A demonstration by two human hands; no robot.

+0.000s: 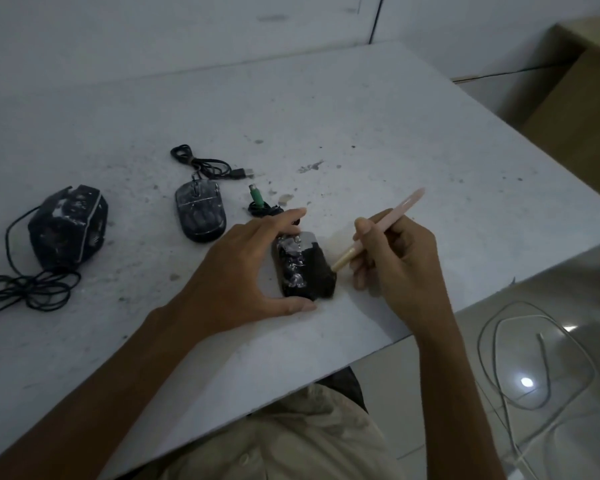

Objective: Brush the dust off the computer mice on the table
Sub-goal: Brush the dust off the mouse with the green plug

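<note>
A dusty black mouse lies on the white table near its front edge. My left hand grips it, with the forefinger along its far end and the thumb at its near end. My right hand holds a pink-handled brush like a pen; the brush tip touches the mouse's right side. A second dusty black mouse lies further left with its coiled cable and USB plug. A third, angular black mouse sits at the far left.
A green plug on a black cable lies just beyond my left forefinger. A tangle of black cable lies at the table's left edge. A white cable loops on the tiled floor to the right. Cardboard boxes stand at the right.
</note>
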